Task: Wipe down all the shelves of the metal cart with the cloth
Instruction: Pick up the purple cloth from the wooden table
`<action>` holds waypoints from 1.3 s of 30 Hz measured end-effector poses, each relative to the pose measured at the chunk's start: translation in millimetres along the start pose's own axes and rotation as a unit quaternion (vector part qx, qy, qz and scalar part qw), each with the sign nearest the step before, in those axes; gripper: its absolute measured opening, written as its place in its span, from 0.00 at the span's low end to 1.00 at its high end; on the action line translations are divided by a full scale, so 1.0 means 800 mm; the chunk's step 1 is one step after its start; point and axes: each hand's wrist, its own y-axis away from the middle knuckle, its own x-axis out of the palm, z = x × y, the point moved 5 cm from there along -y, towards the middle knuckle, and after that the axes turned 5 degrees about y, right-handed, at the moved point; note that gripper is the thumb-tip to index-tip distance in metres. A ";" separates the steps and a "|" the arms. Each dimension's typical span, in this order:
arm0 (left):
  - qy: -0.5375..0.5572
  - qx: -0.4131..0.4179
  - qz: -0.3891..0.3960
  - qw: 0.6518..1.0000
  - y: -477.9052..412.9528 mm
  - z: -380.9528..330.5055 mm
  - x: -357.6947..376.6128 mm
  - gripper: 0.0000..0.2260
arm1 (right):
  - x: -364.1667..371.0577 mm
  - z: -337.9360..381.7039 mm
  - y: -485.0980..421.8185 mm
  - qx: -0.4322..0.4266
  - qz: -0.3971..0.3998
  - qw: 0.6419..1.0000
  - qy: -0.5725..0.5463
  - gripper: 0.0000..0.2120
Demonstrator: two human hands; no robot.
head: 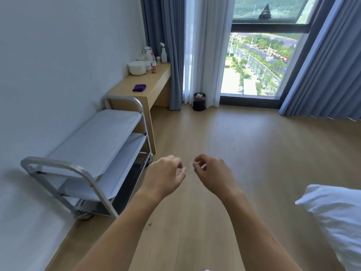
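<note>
A metal cart [125,102] with three shelves stands against the left wall, its top and middle shelves covered in white film. A folded purple cloth [139,87] lies on the wooden desk [156,83] beyond the cart. My left hand [165,178] and my right hand [212,174] hover side by side over the floor, right of the cart. Both are empty, with fingers loosely curled and apart. Neither touches the cart or the cloth.
At the desk's far end stand white bowls [136,68], a kettle [146,52], a bottle [153,63] and a spray bottle [163,52]. A black bin [198,101] sits by the window curtains. A white pillow [336,218] lies at the right edge.
</note>
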 end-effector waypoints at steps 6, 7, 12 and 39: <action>-0.017 -0.046 -0.049 0.998 -0.123 0.027 -0.003 0.10 | -0.024 -0.003 -0.155 -0.077 0.007 0.996 0.035 0.10; -0.016 -0.057 -0.049 0.997 -0.135 0.035 0.001 0.10 | -0.020 -0.005 -0.173 -0.078 0.013 0.996 0.033 0.10; 0.001 -0.100 -0.029 0.995 -0.201 0.090 0.044 0.09 | 0.027 -0.030 -0.250 -0.077 0.066 0.994 0.036 0.10; -0.001 -0.173 -0.017 0.985 -0.749 0.484 0.075 0.09 | 0.209 0.057 -0.928 -0.141 0.101 0.983 0.060 0.09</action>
